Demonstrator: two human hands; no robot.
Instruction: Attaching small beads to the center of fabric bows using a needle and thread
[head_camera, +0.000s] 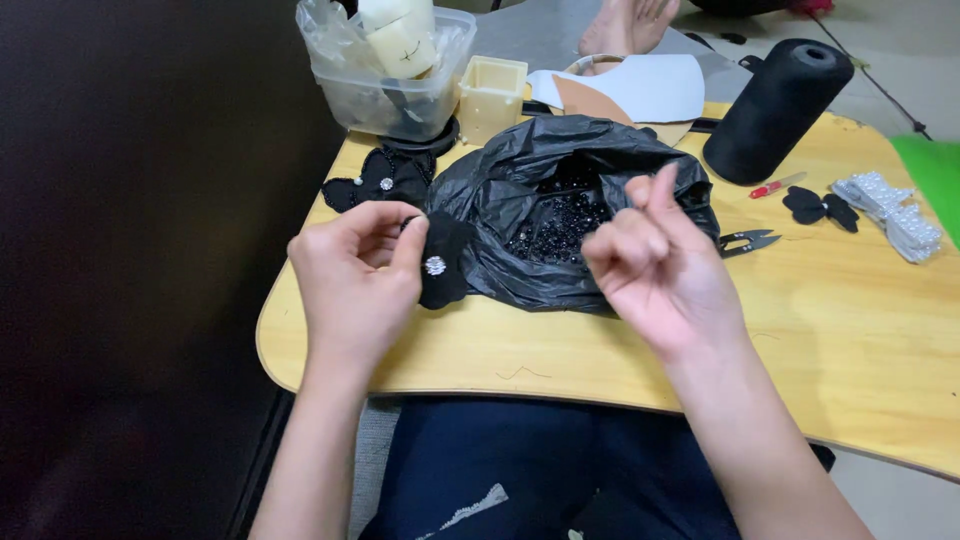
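While the left hand (355, 270) pinches a black fabric flower (440, 262), gem already on, the right hand (655, 262) hovers, fingers curled, apparently empty; finished flowers (380, 180) lie far left.

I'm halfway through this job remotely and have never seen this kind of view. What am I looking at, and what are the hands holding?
There is no machine: one camera on a person's head looks down at their two bare hands over a wooden lap table. The left hand pinches a black fabric flower with a sparkly centre. The right hand is raised, fingers curled; whether it holds anything is unclear. Between them lies a black plastic bag of dark beads. Nearby are small snips, a black thread spool and more black flowers.
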